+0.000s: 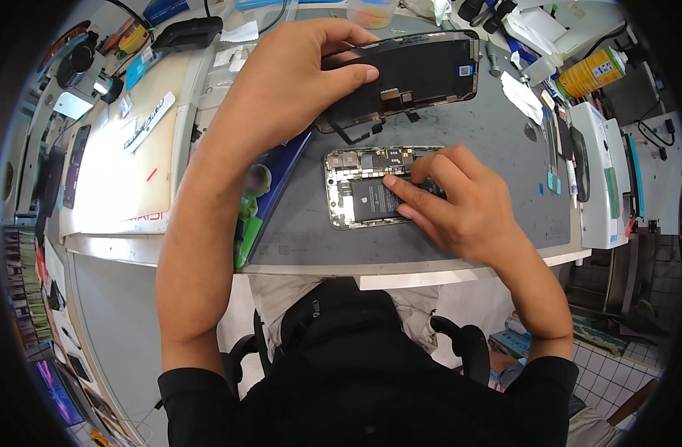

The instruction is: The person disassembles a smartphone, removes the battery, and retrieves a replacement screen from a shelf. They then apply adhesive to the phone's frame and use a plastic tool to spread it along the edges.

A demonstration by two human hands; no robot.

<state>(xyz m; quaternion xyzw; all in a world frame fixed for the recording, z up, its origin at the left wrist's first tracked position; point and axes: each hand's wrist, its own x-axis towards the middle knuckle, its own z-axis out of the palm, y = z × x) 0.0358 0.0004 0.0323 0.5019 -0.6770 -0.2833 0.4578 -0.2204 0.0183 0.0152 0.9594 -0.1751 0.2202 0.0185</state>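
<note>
A detached phone screen (430, 74) with its dark inner side showing is held tilted at the far middle. My left hand (289, 78) grips its left end, thumb on the near face and the other fingers partly hidden behind it. A thin flex cable (356, 135) hangs from the screen's lower edge. Below it, the opened phone body (339, 212) lies flat on the grey mat, its circuit board and black battery (372, 200) exposed. My right hand (471, 205) bends over the body's right part, covering it. Its index fingertip presses near the battery's upper edge, with the thumb by the near side.
A dark blue box (281, 182) lies left of the mat (430, 249). At the left are a brightly lit board (125, 179) and another phone (77, 165). A yellow can (590, 73), tweezers (552, 149) and a white device (596, 179) stand or lie at the right.
</note>
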